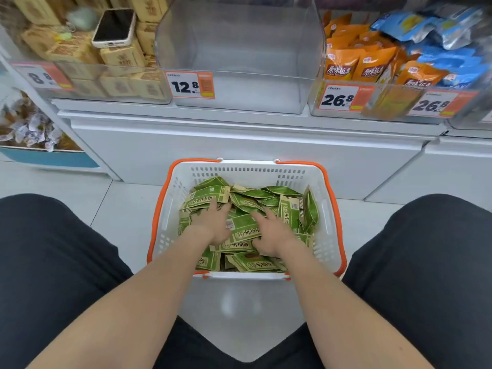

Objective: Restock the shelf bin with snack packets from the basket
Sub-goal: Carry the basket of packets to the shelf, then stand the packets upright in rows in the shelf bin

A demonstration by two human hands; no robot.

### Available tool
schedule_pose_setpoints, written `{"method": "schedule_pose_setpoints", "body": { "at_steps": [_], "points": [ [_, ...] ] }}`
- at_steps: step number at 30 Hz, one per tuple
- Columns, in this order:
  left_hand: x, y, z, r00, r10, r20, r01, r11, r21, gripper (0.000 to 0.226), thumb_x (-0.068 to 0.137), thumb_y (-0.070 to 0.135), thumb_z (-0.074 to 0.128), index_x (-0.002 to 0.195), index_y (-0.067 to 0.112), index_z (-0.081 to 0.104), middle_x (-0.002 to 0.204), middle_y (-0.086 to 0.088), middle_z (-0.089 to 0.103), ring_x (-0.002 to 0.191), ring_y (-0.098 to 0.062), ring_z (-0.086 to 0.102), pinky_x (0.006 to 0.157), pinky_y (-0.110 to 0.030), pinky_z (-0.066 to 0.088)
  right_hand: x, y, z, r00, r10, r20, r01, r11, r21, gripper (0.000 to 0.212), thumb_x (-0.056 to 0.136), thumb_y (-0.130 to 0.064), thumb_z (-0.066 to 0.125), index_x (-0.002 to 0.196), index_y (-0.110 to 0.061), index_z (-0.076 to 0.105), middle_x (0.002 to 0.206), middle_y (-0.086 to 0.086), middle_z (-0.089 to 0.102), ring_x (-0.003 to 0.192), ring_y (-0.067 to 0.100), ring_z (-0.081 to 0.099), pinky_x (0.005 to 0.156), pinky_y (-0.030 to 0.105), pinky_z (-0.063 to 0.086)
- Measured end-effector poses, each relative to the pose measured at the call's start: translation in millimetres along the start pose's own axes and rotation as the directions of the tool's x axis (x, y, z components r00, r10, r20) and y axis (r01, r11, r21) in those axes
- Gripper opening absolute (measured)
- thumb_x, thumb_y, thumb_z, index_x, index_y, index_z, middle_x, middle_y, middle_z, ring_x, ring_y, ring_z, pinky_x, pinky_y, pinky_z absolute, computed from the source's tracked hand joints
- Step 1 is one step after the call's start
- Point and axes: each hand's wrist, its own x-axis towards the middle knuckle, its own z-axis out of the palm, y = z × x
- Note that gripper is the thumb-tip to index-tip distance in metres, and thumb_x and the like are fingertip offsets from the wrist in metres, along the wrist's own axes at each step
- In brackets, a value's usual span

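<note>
Both my hands are down in the white basket. Left hand and right hand lie with fingers spread and relaxed on the green snack packets, pinching none. Packets sit under and between the fingers. The clear shelf bin, with its 12.8 price tag, is well beyond the fingertips.

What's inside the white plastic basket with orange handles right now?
A heap of green snack packets, with the left hand and right hand resting on it. The packets cover the basket floor, hiding anything beneath.
</note>
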Motion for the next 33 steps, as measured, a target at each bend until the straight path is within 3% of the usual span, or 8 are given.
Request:
{"method": "schedule_pose_setpoints", "body": {
  "at_steps": [4, 8, 15, 20, 24, 26, 29, 33],
  "points": [
    [-19, 1, 6, 0.996, 0.064, 0.064, -0.062, 0.998, -0.030, 0.062, 0.100, 0.027, 0.059, 0.160, 0.023, 0.042, 0.175, -0.008, 0.005, 0.154, -0.038, 0.033, 0.124, -0.053, 0.033, -14, -11, 4, 0.980, 0.061, 0.188, -0.039, 0.993, -0.114, 0.094, 0.093, -0.023, 0.069, 0.166, -0.033, 0.010, 0.166, 0.018, 0.028, 0.148, 0.042, 0.034, 0.115, 0.059, 0.041],
    [-35, -12, 10, 0.995, 0.061, 0.082, -0.057, 0.997, -0.045, 0.052, 0.095, 0.007, 0.063, 0.145, 0.021, 0.060, 0.153, -0.009, 0.042, 0.132, -0.032, 0.055, 0.113, -0.042, 0.047, -28, -27, -8, 0.996, -0.020, 0.086, 0.022, 0.999, -0.026, 0.088, 0.088, -0.003, 0.063, 0.163, -0.028, 0.023, 0.146, 0.013, 0.053, 0.126, 0.034, 0.057, 0.097, 0.048, 0.056],
    [-35, -3, 15, 0.998, 0.055, -0.015, -0.056, 0.994, -0.094, 0.053, 0.086, -0.018, 0.060, 0.117, 0.024, 0.067, 0.154, -0.008, 0.037, 0.137, -0.035, 0.051, 0.109, -0.042, 0.051, -47, -1, -11, 0.995, 0.050, 0.091, -0.047, 0.998, -0.043, 0.044, 0.090, 0.003, 0.057, 0.132, -0.011, 0.060, 0.130, 0.011, 0.062, 0.110, 0.031, 0.064, 0.094, 0.041, 0.057],
    [-18, 6, 22, 0.983, 0.087, -0.164, -0.102, 0.991, -0.086, 0.052, 0.082, -0.017, 0.065, 0.104, 0.030, 0.064, 0.139, -0.003, 0.047, 0.125, -0.031, 0.059, 0.103, -0.047, 0.054, -38, -7, -8, 0.947, 0.096, 0.306, -0.105, 0.994, 0.014, 0.049, 0.089, -0.003, 0.054, 0.136, -0.015, 0.062, 0.126, 0.008, 0.063, 0.106, 0.028, 0.063, 0.089, 0.037, 0.058],
    [-6, 4, 13, 0.984, 0.147, -0.103, -0.149, 0.989, -0.021, 0.051, 0.077, -0.011, 0.076, 0.102, 0.031, 0.062, 0.136, 0.004, 0.048, 0.114, -0.025, 0.061, 0.087, -0.037, 0.058, -19, -18, -21, 0.865, 0.048, 0.499, -0.131, 0.982, 0.133, 0.071, 0.083, 0.005, 0.063, 0.146, -0.028, 0.055, 0.117, 0.002, 0.056, 0.091, 0.024, 0.064, 0.066, 0.034, 0.058],
    [-2, -1, 1, 0.987, 0.160, -0.002, -0.160, 0.987, -0.020, 0.050, 0.071, 0.002, 0.091, 0.101, 0.029, 0.062, 0.123, 0.006, 0.054, 0.104, -0.019, 0.061, 0.080, -0.032, 0.054, -9, -20, -30, 0.802, 0.034, 0.596, -0.139, 0.981, 0.132, 0.077, 0.083, 0.000, 0.075, 0.148, -0.035, 0.053, 0.135, 0.005, 0.051, 0.106, 0.032, 0.067, 0.079, 0.042, 0.064],
    [-5, -12, -23, 0.983, 0.124, 0.137, -0.114, 0.990, -0.082, 0.042, 0.069, 0.024, 0.099, 0.096, 0.027, 0.066, 0.106, 0.005, 0.066, 0.092, -0.018, 0.065, 0.077, -0.034, 0.057, 2, -26, -42, 0.721, 0.069, 0.690, -0.194, 0.975, 0.104, 0.084, 0.083, -0.017, 0.086, 0.154, -0.035, 0.046, 0.161, 0.012, 0.040, 0.128, 0.040, 0.060, 0.101, 0.052, 0.058],
    [-18, -19, -31, 0.946, 0.074, 0.316, 0.020, 0.958, -0.285, 0.030, 0.095, 0.046, 0.072, 0.102, 0.016, 0.074, 0.101, 0.000, 0.079, 0.081, -0.016, 0.080, 0.086, -0.041, 0.065, 2, -44, -37, 0.693, 0.046, 0.719, -0.169, 0.981, 0.100, 0.084, 0.087, -0.031, 0.084, 0.158, -0.024, 0.040, 0.154, 0.010, 0.051, 0.122, 0.025, 0.067, 0.108, 0.042, 0.053]
  ]
}}
